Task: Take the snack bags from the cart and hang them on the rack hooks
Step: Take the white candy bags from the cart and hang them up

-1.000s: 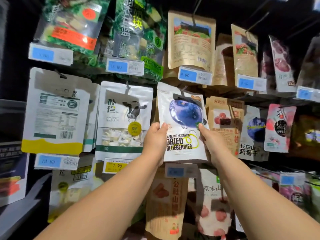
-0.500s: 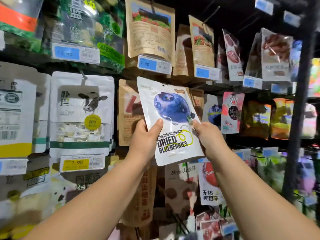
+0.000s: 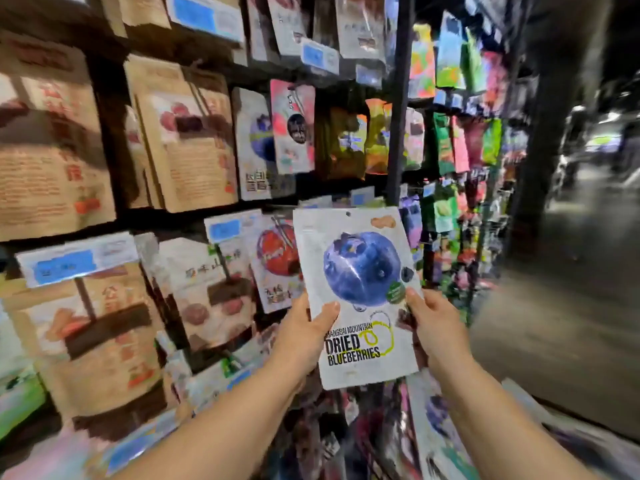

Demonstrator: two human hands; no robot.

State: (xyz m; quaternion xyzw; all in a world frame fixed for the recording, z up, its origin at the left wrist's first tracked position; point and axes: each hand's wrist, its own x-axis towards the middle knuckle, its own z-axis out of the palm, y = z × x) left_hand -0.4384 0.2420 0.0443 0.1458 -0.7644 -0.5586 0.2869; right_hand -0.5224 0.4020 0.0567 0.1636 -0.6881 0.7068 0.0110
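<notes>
Both edges of the dried blueberries bag (image 3: pixel 360 271) are pinched: your left hand (image 3: pixel 304 336) clamps the left, your right hand (image 3: pixel 438 327) the right. It's upright before the rack (image 3: pixel 398 98), right of the brown pouches (image 3: pixel 187 143).

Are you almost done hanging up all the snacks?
Many snack bags already hang on the rack. In hand: the dried blueberries bag, gripped by the left hand and right hand, its hang hole on no hook yet. Left: hooking it, plus at least one more blurry bag lying below.
</notes>
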